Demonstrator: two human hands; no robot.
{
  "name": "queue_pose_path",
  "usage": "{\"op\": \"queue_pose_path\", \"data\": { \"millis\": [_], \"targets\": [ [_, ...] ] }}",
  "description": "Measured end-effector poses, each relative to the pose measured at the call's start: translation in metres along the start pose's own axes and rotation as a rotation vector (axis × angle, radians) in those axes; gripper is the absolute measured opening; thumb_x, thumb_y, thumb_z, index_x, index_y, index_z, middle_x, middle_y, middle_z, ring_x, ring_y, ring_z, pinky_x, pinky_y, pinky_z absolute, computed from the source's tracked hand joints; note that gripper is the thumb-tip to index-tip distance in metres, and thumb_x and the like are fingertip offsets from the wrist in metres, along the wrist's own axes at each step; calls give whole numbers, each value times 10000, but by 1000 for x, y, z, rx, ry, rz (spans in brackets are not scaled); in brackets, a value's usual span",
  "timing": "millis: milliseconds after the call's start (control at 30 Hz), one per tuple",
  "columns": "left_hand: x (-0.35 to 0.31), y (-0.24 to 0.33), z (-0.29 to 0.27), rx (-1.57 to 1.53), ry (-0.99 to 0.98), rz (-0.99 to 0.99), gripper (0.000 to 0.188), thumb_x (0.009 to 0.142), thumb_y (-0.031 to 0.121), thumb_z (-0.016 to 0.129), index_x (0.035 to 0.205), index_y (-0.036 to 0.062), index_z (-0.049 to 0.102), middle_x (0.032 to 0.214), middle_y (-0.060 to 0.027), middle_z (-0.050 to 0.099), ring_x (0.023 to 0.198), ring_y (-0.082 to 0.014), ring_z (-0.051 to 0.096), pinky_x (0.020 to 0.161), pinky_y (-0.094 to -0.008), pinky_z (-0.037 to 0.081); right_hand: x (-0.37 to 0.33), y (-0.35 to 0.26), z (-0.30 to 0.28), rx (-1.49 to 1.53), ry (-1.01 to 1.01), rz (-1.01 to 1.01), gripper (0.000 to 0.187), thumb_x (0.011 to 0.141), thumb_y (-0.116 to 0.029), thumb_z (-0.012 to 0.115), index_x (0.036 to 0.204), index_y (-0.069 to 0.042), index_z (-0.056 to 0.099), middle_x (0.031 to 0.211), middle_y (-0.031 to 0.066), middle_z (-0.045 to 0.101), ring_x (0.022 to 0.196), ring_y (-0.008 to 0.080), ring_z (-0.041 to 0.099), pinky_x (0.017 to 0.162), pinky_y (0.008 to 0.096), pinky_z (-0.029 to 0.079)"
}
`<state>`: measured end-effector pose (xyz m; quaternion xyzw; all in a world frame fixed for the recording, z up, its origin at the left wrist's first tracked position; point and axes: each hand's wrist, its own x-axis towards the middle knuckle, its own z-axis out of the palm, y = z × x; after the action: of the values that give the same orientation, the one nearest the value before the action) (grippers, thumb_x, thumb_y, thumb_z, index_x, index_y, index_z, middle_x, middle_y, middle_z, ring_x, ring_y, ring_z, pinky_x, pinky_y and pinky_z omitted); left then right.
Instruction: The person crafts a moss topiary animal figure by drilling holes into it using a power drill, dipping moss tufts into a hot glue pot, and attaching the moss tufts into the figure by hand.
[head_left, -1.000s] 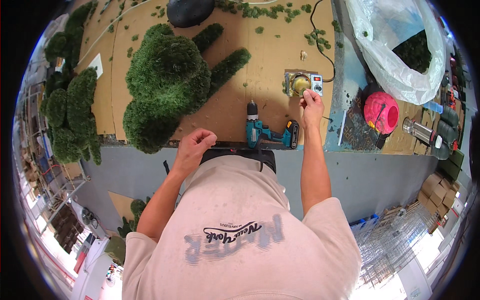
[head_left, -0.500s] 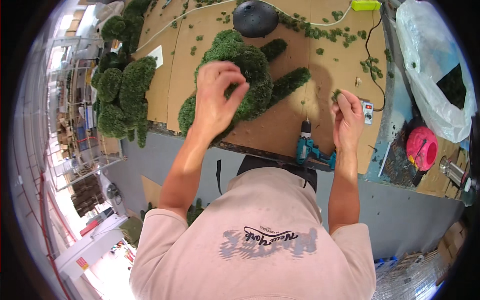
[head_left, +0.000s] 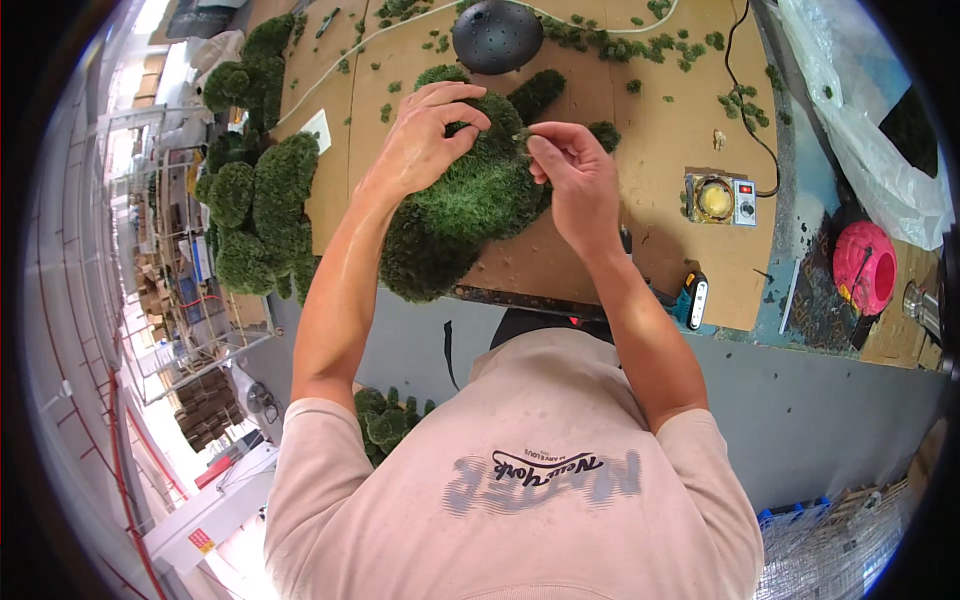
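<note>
A bushy green topiary figure [head_left: 470, 200], covered in artificial grass, lies on the cardboard-topped table in front of me. My left hand [head_left: 425, 140] rests over its upper left side, fingers curved and thumb apart, with nothing seen in its grasp. A small green grass tuft [head_left: 524, 138] is pinched between the thumb and fingertips of my right hand [head_left: 578, 175], right at the figure's upper right side. One stubby limb [head_left: 537, 95] sticks out beyond the hands; another [head_left: 604, 135] shows partly behind my right hand.
A perforated black dome [head_left: 497, 38] stands behind the figure. To the right are a small heating pot [head_left: 714, 198] with yellowish contents, a teal power drill [head_left: 690, 300] partly behind my forearm, and a pink container [head_left: 864, 268]. More green figures [head_left: 270, 200] stand left; loose tufts [head_left: 665, 45] lie at the back.
My right hand has moved left with the tuft, from beside the heating pot to the figure, uncovering the pot. My left hand stays at the figure, its fingers now lower against it.
</note>
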<state>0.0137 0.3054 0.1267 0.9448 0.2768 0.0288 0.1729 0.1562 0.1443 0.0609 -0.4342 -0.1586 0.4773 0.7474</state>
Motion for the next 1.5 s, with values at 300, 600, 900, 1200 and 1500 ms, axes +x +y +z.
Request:
{"op": "queue_pose_path", "data": {
  "millis": [300, 600, 900, 1200, 1500],
  "targets": [
    [-3, -5, 3, -66, 74, -4, 175, 884, 134, 678, 1011, 105, 794, 1385, -57, 669, 1375, -278, 531, 1178, -461, 360, 18, 29, 30, -348, 40, -65, 144, 987, -100, 694, 1082, 6, 714, 845, 53, 718, 722, 90, 641, 674, 270, 528],
    [-1, -16, 10, -140, 110, 77, 150, 889, 115, 703, 1008, 91, 792, 1371, -38, 680, 1353, -266, 552, 1150, -432, 412, 22, 32, 31, -551, 46, -98, 153, 991, -109, 690, 1091, 3, 719, 873, 64, 718, 716, 111, 639, 675, 292, 528],
    [-4, -19, 12, -133, 159, 93, 168, 897, 138, 685, 1016, 88, 794, 1366, -59, 680, 1339, -274, 556, 1167, -443, 387, 20, 33, 31, -790, 44, -232, 129, 991, -106, 683, 1064, -1, 702, 880, 102, 678, 723, 186, 622, 706, 339, 519],
    [-4, -23, 15, -173, 124, 66, 193, 931, 159, 654, 1041, 105, 803, 1386, -72, 666, 1376, -276, 526, 1182, -457, 355, 19, 30, 37, -899, 26, -304, 119, 993, -91, 671, 1062, 2, 695, 917, 140, 685, 774, 237, 650, 729, 364, 525],
    [-4, -21, 14, -185, 113, 48, 192, 926, 153, 654, 1042, 106, 800, 1393, -73, 663, 1375, -275, 527, 1189, -459, 339, 21, 30, 38, -961, 3, -366, 104, 984, -80, 665, 1047, 1, 686, 960, 167, 691, 835, 315, 681, 751, 407, 533]
  ]
}}
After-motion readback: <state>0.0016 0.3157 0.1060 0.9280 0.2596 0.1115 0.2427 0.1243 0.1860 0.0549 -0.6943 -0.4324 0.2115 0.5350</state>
